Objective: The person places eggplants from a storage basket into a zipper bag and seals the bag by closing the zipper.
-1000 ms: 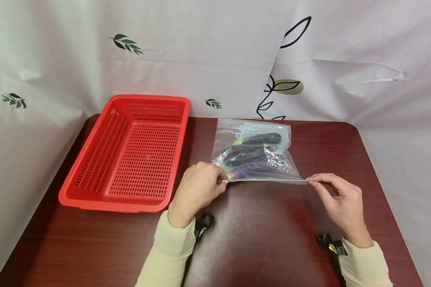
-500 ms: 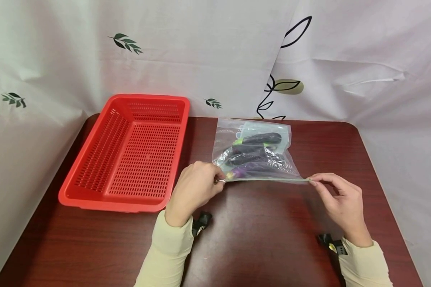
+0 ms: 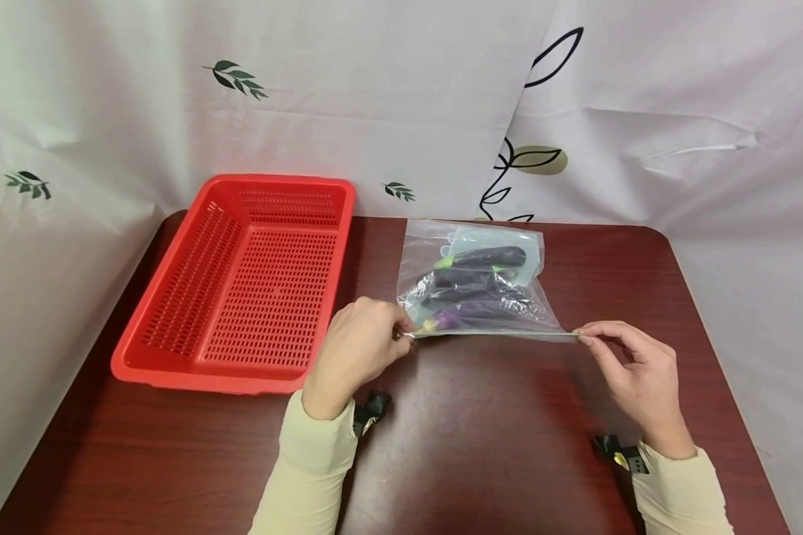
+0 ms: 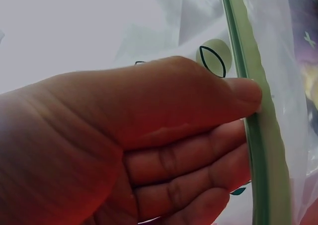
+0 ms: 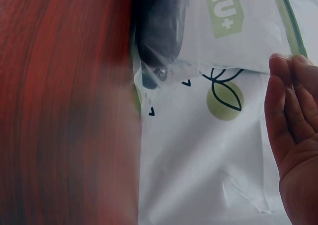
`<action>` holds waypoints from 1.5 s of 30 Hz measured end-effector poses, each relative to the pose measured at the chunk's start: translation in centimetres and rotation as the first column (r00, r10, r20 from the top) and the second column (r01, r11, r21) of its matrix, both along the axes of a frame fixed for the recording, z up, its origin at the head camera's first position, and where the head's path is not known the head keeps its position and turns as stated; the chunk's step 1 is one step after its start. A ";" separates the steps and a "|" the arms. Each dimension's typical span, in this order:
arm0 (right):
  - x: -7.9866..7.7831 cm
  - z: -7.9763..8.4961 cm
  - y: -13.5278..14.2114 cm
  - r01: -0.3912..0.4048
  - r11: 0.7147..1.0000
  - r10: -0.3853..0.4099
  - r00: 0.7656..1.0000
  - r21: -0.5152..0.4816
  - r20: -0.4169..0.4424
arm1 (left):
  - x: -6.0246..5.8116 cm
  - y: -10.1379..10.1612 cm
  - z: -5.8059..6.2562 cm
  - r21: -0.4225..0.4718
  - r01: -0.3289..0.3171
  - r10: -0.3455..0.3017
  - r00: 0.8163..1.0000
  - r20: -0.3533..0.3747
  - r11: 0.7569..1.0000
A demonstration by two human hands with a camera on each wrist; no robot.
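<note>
A clear zip bag lies on the table with several dark purple eggplants inside and a pale blue sheet with loops, like a face mask, behind them. Its green zip strip runs along the edge nearest the person, stretched between both hands. My left hand pinches the strip near its left end; thumb and fingertips meet on it in the left wrist view. At the right end, my right hand pinches the bag's corner between thumb and forefinger. Printing shows on the bag in the right wrist view.
A red perforated plastic basket stands on the left of the dark red wooden table. White cloth with leaf prints hangs behind and at both sides of the table.
My left hand has slid slightly left along the zip strip, towards the bag's left corner. My right hand keeps its pinch in nearly the same place.
</note>
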State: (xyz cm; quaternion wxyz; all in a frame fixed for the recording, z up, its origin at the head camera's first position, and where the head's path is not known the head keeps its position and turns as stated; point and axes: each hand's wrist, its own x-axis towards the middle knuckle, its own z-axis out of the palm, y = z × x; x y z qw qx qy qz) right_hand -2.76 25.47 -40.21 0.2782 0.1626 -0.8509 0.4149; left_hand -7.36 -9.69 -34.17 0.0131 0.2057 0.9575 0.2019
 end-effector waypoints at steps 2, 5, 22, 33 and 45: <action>0.0 0.0 0.0 0.005 1.000 -0.005 1.000 0.000 0.003 | -0.1 -0.1 0.0 -0.002 0.001 -0.001 1.000 -0.002 1.000; 0.0 0.0 0.1 0.011 1.000 -0.011 1.000 0.002 0.006 | -0.1 -0.2 0.1 -0.004 -0.001 0.001 1.000 -0.002 1.000; -0.1 0.1 0.3 0.010 1.000 -0.010 1.000 -0.008 0.011 | -0.3 -0.9 0.1 0.009 -0.009 0.009 1.000 -0.006 1.000; -0.1 0.1 0.4 0.015 1.000 -0.015 1.000 -0.006 0.013 | -0.4 -1.4 0.2 0.017 -0.012 0.012 1.000 -0.011 1.000; -0.1 -0.3 0.6 0.026 1.000 -0.026 0.999 -0.001 0.035 | -0.4 -2.1 0.5 0.000 -0.050 0.050 0.998 0.033 0.999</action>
